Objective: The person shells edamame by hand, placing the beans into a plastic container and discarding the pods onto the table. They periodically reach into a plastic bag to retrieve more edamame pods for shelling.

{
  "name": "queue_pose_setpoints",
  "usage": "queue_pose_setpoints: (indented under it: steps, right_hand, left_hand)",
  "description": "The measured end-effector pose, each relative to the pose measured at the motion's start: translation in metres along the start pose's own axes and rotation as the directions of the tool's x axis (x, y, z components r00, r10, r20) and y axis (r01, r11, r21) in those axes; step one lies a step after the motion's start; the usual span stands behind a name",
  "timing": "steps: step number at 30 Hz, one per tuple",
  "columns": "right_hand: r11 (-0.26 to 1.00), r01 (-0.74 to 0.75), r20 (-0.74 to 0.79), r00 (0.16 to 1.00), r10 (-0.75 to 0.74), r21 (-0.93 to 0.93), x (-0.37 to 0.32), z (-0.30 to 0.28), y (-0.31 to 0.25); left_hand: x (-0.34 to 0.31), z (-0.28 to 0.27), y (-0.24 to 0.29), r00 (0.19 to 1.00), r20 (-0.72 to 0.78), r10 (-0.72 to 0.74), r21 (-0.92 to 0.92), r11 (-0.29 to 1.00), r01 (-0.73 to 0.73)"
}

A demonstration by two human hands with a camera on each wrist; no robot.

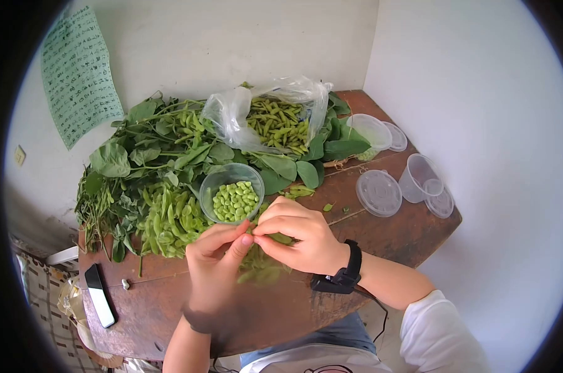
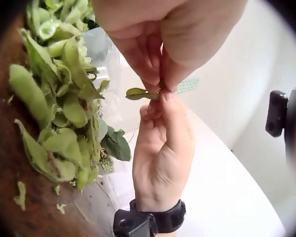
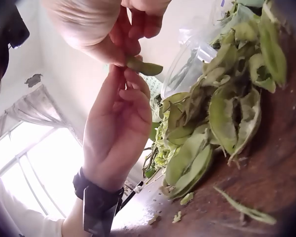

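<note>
Left end: a black-and-white device (image 1: 101,298) is lying near the table (image 1: 157,295) edge; a stray forearm could be sending it off. Centre: the bowl (image 1: 231,174) is sitting just beside the fingers, and a nudge could be spilling its beans (image 1: 235,202). The left hand (image 1: 216,255) and right hand (image 1: 303,236) are both pinching one green pod (image 2: 138,94) — it is spanning their fingertips, above the table and close to the bowl's near side. Too hard a squeeze could be shooting a bean into the pods below. Right end: a careless elbow could be knocking the clear cup (image 1: 418,174) over the edge.

Count, left to right: one device, one bowl, two hands, one pinched pod, one plastic bag (image 1: 231,115), three loose lids (image 1: 379,193), one clear cup — beans and piled pods are defying an exact count.
</note>
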State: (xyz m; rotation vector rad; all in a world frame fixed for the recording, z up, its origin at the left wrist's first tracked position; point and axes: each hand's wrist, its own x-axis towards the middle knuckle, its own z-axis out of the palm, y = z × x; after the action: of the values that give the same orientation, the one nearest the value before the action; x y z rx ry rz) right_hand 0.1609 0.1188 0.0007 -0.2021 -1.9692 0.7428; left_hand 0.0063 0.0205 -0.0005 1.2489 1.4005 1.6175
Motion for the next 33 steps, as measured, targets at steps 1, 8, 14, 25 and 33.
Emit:
queue_pose_setpoints:
  steps: [1,8,14,25,33]
  right_hand:
    - [1.000,0.000,0.012,1.000,0.000,0.008,0.000,0.000,0.000]
    - [0.990,-0.134,-0.006,0.991,0.135,0.046,0.005,-0.008,-0.006]
    - [0.967,-0.247,0.027,0.968,0.249,-0.059,0.015,-0.031,0.007]
    - [0.570,-0.124,0.092,0.938,0.335,-0.812,0.075,-0.101,0.076]
    - [0.300,0.087,0.235,0.831,0.504,-0.950,0.101,-0.095,0.170]
  left_hand:
    - [0.000,-0.002,-0.002,1.000,0.024,-0.002,-0.030,1.000,0.003]
    - [-0.001,0.002,0.001,0.995,0.037,-0.096,-0.172,0.980,0.101]
    - [0.034,-0.009,-0.001,0.976,-0.189,0.112,0.203,0.976,-0.072]
    - [0.006,-0.015,0.011,0.990,-0.142,0.020,0.042,0.999,-0.014]
    - [-0.010,-0.020,0.000,0.990,-0.141,-0.023,-0.052,0.999,0.016]
